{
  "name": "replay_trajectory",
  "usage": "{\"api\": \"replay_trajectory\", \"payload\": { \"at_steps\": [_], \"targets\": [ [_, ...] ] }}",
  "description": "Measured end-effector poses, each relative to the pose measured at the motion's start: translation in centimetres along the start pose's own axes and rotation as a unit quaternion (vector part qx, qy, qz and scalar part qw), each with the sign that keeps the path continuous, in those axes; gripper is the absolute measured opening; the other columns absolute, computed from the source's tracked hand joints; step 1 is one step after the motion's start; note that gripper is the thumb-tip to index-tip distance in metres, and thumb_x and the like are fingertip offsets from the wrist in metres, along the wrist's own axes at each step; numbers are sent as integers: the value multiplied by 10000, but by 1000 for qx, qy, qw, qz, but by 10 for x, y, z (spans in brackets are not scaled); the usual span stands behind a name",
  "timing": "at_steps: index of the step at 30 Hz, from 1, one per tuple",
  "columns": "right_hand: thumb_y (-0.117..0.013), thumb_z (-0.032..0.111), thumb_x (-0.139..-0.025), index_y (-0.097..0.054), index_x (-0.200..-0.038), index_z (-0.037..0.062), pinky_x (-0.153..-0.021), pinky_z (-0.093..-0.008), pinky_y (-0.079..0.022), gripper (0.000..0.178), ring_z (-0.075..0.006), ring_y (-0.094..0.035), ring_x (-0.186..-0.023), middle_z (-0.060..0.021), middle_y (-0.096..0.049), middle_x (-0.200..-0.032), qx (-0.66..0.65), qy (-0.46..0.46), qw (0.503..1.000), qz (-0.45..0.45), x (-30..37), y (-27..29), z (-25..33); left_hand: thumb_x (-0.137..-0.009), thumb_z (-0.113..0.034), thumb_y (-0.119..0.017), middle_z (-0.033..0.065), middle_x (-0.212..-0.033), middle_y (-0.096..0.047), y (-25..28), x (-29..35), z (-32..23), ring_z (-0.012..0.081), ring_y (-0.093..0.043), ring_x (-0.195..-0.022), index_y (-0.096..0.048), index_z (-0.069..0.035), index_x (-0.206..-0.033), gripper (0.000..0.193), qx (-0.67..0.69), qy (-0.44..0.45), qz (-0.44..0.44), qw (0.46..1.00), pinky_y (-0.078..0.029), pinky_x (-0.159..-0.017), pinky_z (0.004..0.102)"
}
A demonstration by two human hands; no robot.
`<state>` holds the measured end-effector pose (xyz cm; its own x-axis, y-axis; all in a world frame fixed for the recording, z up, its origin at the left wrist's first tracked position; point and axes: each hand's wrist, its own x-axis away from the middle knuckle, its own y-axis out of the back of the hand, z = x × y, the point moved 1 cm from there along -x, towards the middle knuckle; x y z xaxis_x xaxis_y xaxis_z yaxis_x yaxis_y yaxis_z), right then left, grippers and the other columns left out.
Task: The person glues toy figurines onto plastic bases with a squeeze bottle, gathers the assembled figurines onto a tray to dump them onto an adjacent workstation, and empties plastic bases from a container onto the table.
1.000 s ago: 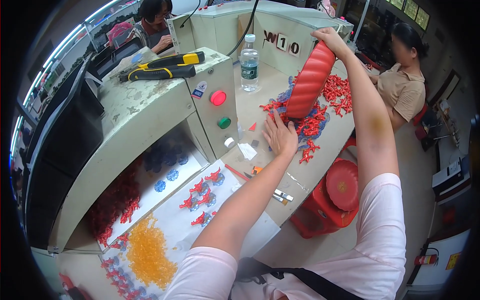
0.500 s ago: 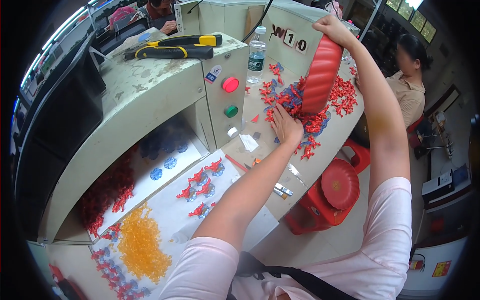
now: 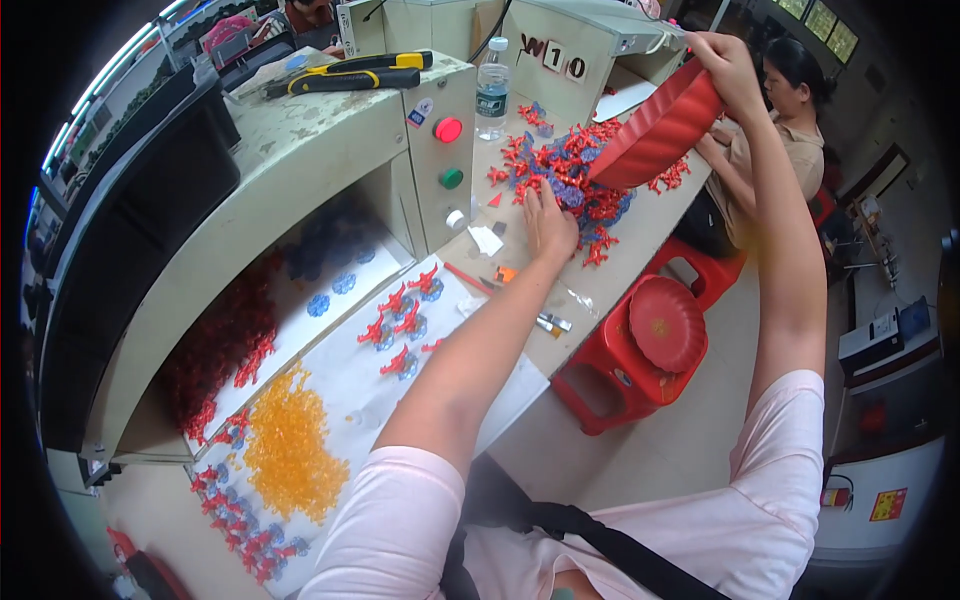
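My right hand (image 3: 728,72) is closed on the rim of a red fluted plastic bowl (image 3: 660,130), tilted on its side above a pile of small red-and-blue plastic figures (image 3: 570,165). The bowl's lower edge hangs at the pile. My left hand (image 3: 550,225) rests at the near edge of the pile, fingers stretched out against the pieces and its palm not visible. Several finished-looking red figures on blue bases (image 3: 407,318) stand apart on the white sheet (image 3: 350,400), beside a heap of small orange translucent pieces (image 3: 290,435).
A machine housing (image 3: 330,130) with red and green buttons stands on the left, pliers (image 3: 360,75) on top. A water bottle (image 3: 492,90) stands behind the pile. A second red bowl (image 3: 667,325) lies on a red stool (image 3: 615,385). A co-worker (image 3: 790,120) sits at right.
The bowl has tipped from nearly upright to a slant, its upper end swinging right with my right hand. My left hand stays at the pile, its fingers slightly more bent. The view has shifted.
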<state>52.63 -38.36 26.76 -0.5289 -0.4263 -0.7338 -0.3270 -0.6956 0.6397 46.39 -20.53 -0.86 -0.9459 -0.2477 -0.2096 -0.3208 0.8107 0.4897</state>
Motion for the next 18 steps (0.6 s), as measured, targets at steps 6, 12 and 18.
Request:
{"api": "replay_trajectory", "payload": {
  "at_steps": [6,12,18],
  "targets": [
    [-484,85,-837,-456,-631,-13,-469,-204,-247,231,-39,-302,-512,35,-338,-531,-17,6,975,-221,137,68,128,-845,-357,-487,178,-1222,-421,108,107,-101,278,-451,-1098,-381,-8,-1212,517,708,291,265,586,-323,-938,489],
    [-390,145,-819,-457,-710,-11,-811,-355,-364,202,-198,-479,-758,-128,-511,-768,-230,165,910,-302,219,48,215,-754,-103,-543,122,-1060,-537,186,218,-78,227,-536,-968,-456,1,-1100,371,563,371,239,699,-424,-865,383],
    [-572,87,-751,-577,-881,60,-832,-295,-391,133,-238,-531,-911,-83,-573,-961,-104,-82,979,-157,230,-58,123,-706,-89,-551,106,-867,-617,355,307,-12,212,-579,-827,-607,3,-805,146,387,305,-63,868,-462,-785,338]
  ]
}}
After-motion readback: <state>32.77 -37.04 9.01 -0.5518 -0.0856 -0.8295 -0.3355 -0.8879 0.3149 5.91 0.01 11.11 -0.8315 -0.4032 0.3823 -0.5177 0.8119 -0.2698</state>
